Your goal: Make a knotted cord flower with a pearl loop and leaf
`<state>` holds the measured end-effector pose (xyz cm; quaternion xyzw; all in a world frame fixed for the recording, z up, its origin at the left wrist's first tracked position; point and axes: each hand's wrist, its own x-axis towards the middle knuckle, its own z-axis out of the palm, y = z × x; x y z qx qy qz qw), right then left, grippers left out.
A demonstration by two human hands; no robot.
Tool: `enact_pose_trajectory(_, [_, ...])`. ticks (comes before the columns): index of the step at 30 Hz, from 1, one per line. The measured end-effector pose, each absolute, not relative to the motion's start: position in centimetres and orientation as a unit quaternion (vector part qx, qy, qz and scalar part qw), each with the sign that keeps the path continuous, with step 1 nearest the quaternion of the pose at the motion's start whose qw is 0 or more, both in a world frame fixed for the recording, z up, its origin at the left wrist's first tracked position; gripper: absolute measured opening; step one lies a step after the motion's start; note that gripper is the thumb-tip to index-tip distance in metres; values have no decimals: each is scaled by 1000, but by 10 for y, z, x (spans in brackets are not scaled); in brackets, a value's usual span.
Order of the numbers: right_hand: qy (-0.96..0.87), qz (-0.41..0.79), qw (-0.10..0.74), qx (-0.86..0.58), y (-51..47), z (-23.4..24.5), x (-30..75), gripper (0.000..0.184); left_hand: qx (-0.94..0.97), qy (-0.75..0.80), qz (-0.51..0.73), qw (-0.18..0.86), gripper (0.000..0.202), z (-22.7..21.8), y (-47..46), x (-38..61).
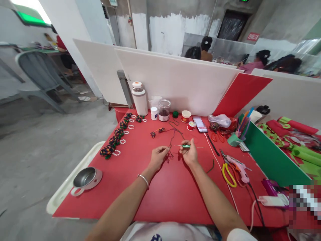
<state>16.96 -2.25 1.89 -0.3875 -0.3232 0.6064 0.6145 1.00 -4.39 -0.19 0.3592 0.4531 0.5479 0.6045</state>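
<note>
Thumb and fingertips of my left hand (159, 156) are closed in a pinch on a thin dark cord (171, 142). Loose loops of this cord hang by the fingertips. My right hand (190, 154) is wrapped round a thin metal needle tool with a green grip (186, 146); its slim shaft points left toward the cord, apart from my left hand. Whether the tip has a hook is too small to tell. Beyond my hands lie a knotted multicoloured cord piece (152, 134) and a green cord (177, 128).
Knotted dark ornaments (108, 150) with beaded loops line the left side. At the back stand a thermos (139, 102), a jar (164, 110) and thread spools (191, 126). To the right are yellow-handled pliers (228, 175), a glue gun (239, 169) and cables. A metal cup (86, 179) sits front left.
</note>
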Motion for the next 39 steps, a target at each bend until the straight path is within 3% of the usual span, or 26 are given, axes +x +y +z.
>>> enact_pose_trajectory(9, [-278, 634, 594, -409, -7, -4, 162, 70, 376, 482, 554, 566, 34, -8, -10, 15])
enact_pose_trajectory(17, [-324, 595, 617, -400, 12, -12, 170, 54, 409, 500, 526, 554, 29, -11, 14, 26])
enact_pose_trajectory(30, [-463, 522, 544, -466, 12, -5, 172, 36, 441, 507, 518, 529, 24, -4, 15, 27])
enact_pose_trajectory(34, [-477, 499, 550, -470, 13, -4, 173, 43, 463, 497, 503, 535, 24, -6, 14, 27])
enact_pose_trajectory(39, [-448, 575, 501, -466, 14, -15, 175, 65, 466, 498, 495, 538, 27, -12, 10, 29])
